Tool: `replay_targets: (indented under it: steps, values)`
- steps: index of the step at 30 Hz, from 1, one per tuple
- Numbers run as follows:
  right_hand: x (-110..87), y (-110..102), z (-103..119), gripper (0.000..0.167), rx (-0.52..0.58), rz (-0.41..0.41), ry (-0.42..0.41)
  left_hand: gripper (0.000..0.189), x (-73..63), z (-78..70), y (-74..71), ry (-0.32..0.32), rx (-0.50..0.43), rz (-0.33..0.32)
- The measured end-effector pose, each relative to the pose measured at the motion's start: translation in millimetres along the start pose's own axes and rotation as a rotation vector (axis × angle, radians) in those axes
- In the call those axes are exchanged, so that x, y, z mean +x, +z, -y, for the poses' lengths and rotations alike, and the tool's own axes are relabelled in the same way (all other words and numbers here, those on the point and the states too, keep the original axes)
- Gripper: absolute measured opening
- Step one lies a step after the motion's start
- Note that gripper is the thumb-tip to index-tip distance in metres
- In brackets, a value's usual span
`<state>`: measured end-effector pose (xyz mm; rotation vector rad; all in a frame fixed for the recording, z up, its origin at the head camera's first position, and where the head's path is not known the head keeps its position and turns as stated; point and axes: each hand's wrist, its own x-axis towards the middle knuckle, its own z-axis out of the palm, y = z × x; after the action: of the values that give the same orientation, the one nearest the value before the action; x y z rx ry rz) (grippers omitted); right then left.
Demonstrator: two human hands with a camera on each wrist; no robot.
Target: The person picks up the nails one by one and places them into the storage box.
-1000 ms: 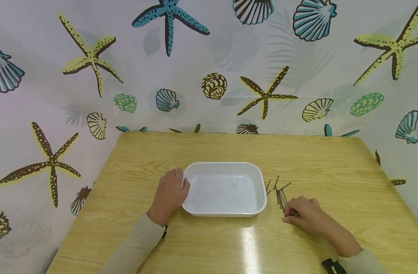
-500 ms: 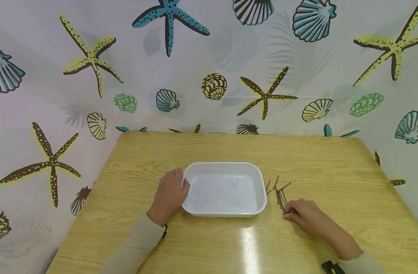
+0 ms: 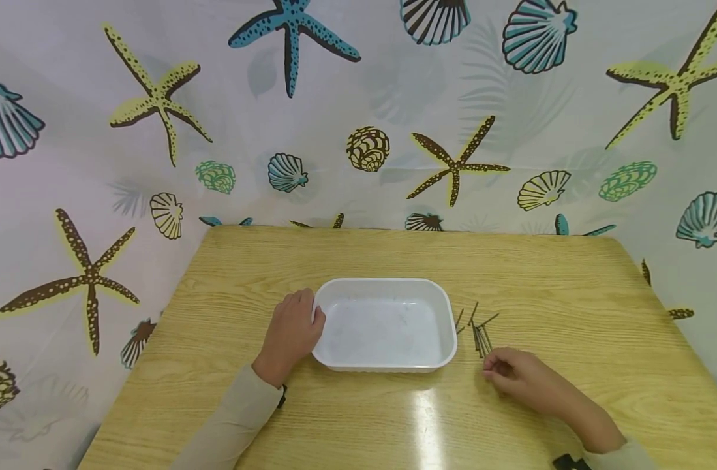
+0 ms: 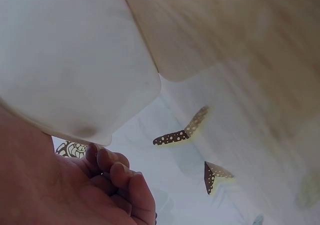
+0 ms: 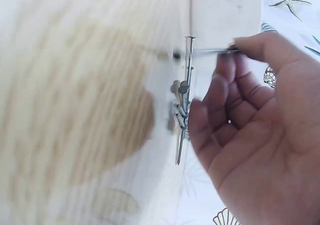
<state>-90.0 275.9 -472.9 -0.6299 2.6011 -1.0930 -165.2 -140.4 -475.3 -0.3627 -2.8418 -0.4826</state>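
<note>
A white rectangular plastic tray [image 3: 387, 333] lies on the wooden table. My left hand [image 3: 295, 326] grips its left end, the thumb over the rim; in the left wrist view its curled fingers [image 4: 135, 185] show right at the edge of the tray [image 4: 75, 50]. To the right of the tray is a loose pile of metal nails [image 3: 479, 336]. Just in front of that pile, my right hand [image 3: 522, 378] pinches one nail [image 5: 212, 51] between thumb and fingertips, plainest in the right wrist view. Several other nails [image 5: 184, 90] lie behind it with flat heads showing.
The wooden table [image 3: 358, 254] runs back to a hanging cloth [image 3: 335, 111] printed with starfish and shells, which also closes off both sides. A couple of nails [image 3: 460, 320] lie right against the tray's right side.
My right hand has shifted slightly toward me, drawing a little away from the pile. The left hand and the tray have stayed put.
</note>
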Motion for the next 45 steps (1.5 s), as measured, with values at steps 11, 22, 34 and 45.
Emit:
replay_targets:
  steps: [11, 22, 34, 45]
  values:
    - [-2.8, 0.3, 3.2, 0.005, 0.108, -0.058, -0.040, 0.018, 0.3, -3.2, -2.4, -0.013, -0.005, 0.014]
    - [-1.5, -0.7, -8.4, 0.017, -0.017, -0.261, -0.140, 0.019, 0.4, -2.1, -1.1, -0.034, -0.018, 0.035]
    - [-5.9, -2.0, -13.6, 0.020, -0.104, -0.232, -0.216, 0.020, 0.9, -1.2, -0.6, -0.031, -0.028, 0.038]
    - [-6.2, -0.5, -7.6, 0.014, -0.183, -0.150, -0.230, 0.020, 0.9, -0.2, -0.3, -0.010, -0.027, 0.024]
